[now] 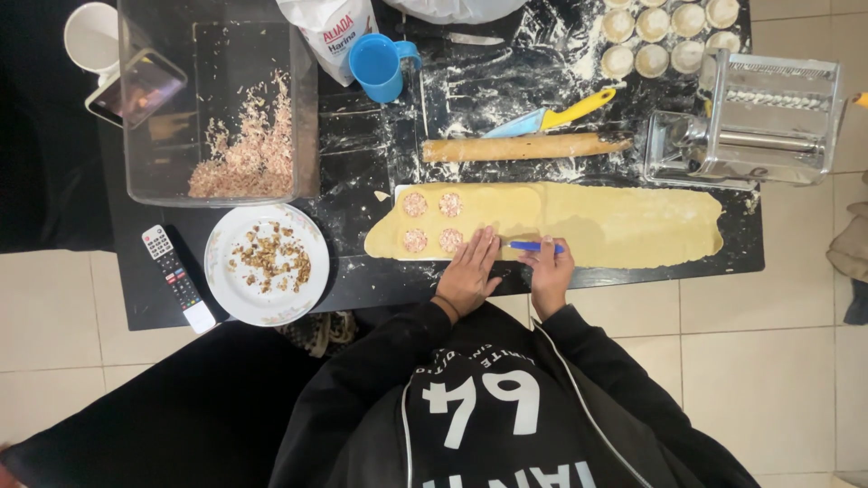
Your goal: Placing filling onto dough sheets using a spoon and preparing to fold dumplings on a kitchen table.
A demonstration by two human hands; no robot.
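Note:
A long sheet of yellow dough (615,221) lies across the black table (362,280). Its left end covers a mould where several round pink fillings (432,221) show. My left hand (470,269) lies flat on the dough's near edge, just right of the fillings. My right hand (549,271) grips a small blue-handled tool (533,246) that rests on the dough.
A wooden rolling pin (520,147) and a blue-and-yellow scraper (551,117) lie behind the dough. A metal pasta machine (755,122) stands at right, dough rounds (665,36) behind it. At left are a plate of chopped nuts (267,264), a remote (178,280), a clear tub (217,108) and a blue cup (378,65).

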